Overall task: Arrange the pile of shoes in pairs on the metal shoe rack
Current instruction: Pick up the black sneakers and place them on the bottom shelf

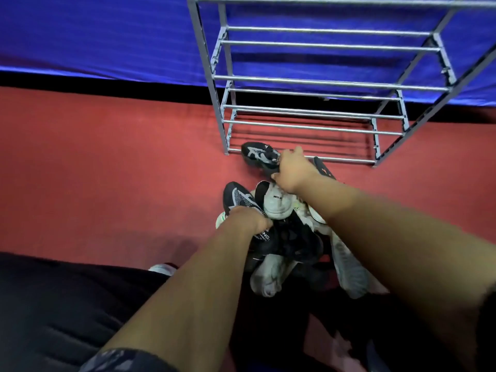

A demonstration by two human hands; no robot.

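The pile of shoes point(290, 242) lies on the red floor point(107, 170), just in front of the metal shoe rack point(322, 81). The shoes are black, white and grey, and they lie all mixed up on top of each other. The rack stands by a blue cloth point(107, 36), and its bars have no shoes on them.

Both arms are bare and reach forward and down to the pile. The left hand point(249, 222) is at the near side of the pile. Its fingers are curled tight round the top edge of a black and white shoe point(239, 196), whose toe points away from the person. A white shoe point(276, 204) lies just beside this hand.

The right arm reaches further. The right hand point(291, 173) is past the pile, close to the lowest bar of the rack. Its fingers are bent round the back end of a black shoe with grey marks point(257, 155), and the thumb sticks up. This shoe is next to the left front leg of the rack. I cannot tell if it touches the floor.

A dark trouser leg point(53, 304) shows at the bottom left.
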